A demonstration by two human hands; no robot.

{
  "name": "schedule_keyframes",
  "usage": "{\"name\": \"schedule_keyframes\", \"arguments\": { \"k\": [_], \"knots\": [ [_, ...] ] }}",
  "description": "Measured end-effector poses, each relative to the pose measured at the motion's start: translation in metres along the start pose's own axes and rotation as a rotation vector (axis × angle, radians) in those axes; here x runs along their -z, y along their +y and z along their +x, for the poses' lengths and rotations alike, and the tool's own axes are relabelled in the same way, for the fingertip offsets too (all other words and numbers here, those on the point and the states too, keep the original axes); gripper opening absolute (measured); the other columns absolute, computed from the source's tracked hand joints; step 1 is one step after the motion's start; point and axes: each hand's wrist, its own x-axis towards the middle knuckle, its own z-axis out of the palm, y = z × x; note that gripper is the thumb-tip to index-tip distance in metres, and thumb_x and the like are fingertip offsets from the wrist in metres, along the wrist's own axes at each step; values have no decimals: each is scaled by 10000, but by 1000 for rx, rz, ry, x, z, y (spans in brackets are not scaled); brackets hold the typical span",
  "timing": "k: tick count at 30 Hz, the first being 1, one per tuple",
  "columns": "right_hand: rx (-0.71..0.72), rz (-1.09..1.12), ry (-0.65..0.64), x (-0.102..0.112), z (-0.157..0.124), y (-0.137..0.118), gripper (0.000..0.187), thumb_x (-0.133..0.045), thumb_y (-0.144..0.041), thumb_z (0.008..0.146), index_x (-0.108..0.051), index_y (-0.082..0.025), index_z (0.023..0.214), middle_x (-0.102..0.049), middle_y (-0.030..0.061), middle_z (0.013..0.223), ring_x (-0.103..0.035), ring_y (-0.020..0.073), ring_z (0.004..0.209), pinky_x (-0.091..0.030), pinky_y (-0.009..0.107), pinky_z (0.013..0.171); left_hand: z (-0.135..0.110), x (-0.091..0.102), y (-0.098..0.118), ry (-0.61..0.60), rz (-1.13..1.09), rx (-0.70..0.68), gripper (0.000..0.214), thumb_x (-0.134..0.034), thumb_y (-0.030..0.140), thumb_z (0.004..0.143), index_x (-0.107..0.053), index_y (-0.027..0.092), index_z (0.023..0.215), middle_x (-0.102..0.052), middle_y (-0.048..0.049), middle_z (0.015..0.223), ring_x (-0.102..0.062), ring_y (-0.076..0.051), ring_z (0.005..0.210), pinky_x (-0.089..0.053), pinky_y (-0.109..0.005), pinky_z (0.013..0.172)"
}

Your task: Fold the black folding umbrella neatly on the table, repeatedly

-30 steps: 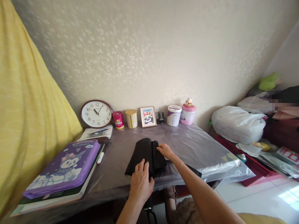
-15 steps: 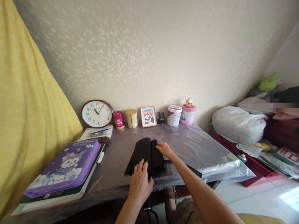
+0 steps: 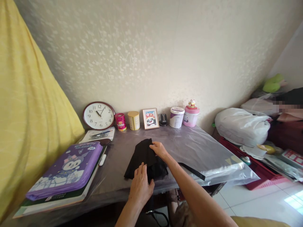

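Observation:
A folded black umbrella (image 3: 142, 154) lies on the plastic-covered table (image 3: 189, 148), its handle end hanging over the near edge. My left hand (image 3: 140, 186) rests flat on its near end, fingers stretched out. My right hand (image 3: 159, 149) reaches across the upper part and pinches a fold of the black fabric.
Along the wall stand a round clock (image 3: 98, 115), a red tin (image 3: 120, 122), a yellow tin (image 3: 133, 120), a small framed picture (image 3: 151, 118) and two tubs (image 3: 184, 116). A purple case (image 3: 68, 170) on books lies at left. Yellow cloth (image 3: 26, 126) hangs left. White bags (image 3: 241, 126) and another person are right.
My right hand has shifted left across the umbrella, pulling a fold of fabric over with it. My left hand has slid slightly nearer the table edge.

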Motion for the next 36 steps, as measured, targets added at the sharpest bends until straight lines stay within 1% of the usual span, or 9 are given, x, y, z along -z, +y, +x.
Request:
{"name": "schedule_keyframes", "arguments": {
  "k": [6, 9, 15, 19, 23, 25, 27, 31, 36],
  "knots": [
    [-50, -44, 0, -18, 1, -6, 355, -531, -215, 770, -562, -130, 1113, -649, 15, 731, -501, 72, 412, -410, 177, 397, 0, 2, 0, -22, 5, 26, 502, -463, 214, 772, -417, 28, 1235, -443, -168, 1317, -426, -262, 1182, -352, -346, 992],
    [-34, -82, 4, -22, 3, -5, 380, -531, -218, 762, -551, -129, 1131, -665, 23, 764, -513, 75, 405, -419, 187, 407, 0, 1, -1, -6, 2, 22, 471, -458, 213, 778, -435, 40, 1216, -459, -163, 1295, -447, -258, 1152, -376, -352, 970],
    [21, -196, 22, -25, 5, -4, 380, -504, -207, 753, -551, -106, 1117, -680, 33, 725, -570, 103, 456, -458, 208, 505, -1, -6, -5, 54, -13, 0, 462, -466, 205, 768, -436, 48, 1202, -506, -157, 1224, -469, -258, 1117, -402, -357, 939],
    [31, -253, 14, -25, 6, -5, 455, -497, -202, 744, -500, -80, 1182, -668, 31, 640, -616, 142, 539, -470, 215, 531, -2, -7, -6, 77, -24, -5, 428, -472, 214, 766, -453, 75, 1171, -521, -149, 1198, -481, -252, 1104, -418, -355, 915],
    [-15, -138, -25, -22, 6, -7, 507, -477, -172, 738, -445, -72, 1234, -651, 14, 622, -589, 122, 476, -455, 199, 462, -2, -5, -5, 70, -19, -9, 416, -473, 213, 767, -459, 78, 1160, -532, -147, 1180, -493, -251, 1085, -420, -356, 908],
    [-27, -69, -21, -21, 6, -8, 510, -475, -166, 736, -438, -70, 1236, -651, 15, 648, -562, 106, 436, -437, 191, 422, -2, -4, -4, 66, -16, -14, 419, -472, 208, 768, -456, 74, 1165, -525, -147, 1193, -487, -248, 1093, -410, -353, 923],
    [-20, -54, -10, -22, 5, -9, 507, -479, -164, 736, -442, -77, 1234, -647, 10, 644, -553, 100, 427, -430, 187, 415, -2, -2, -3, 58, -17, -15, 415, -469, 206, 768, -458, 72, 1161, -520, -150, 1197, -482, -250, 1099, -405, -354, 931],
    [27, -172, 2, -25, 5, -9, 487, -481, -173, 742, -465, -86, 1221, -640, 0, 589, -599, 126, 504, -458, 202, 502, -2, 1, -2, 31, -29, 5, 386, -461, 213, 770, -472, 78, 1131, -532, -153, 1167, -491, -261, 1080, -425, -367, 901],
    [57, -355, 48, -28, 3, -12, 462, -479, -192, 744, -497, -89, 1194, -682, 31, 651, -649, 167, 691, -464, 232, 653, -3, 3, -4, 28, -34, 6, 410, -458, 237, 780, -459, 79, 1159, -536, -149, 1175, -490, -258, 1097, -425, -358, 914]
  ]
}}
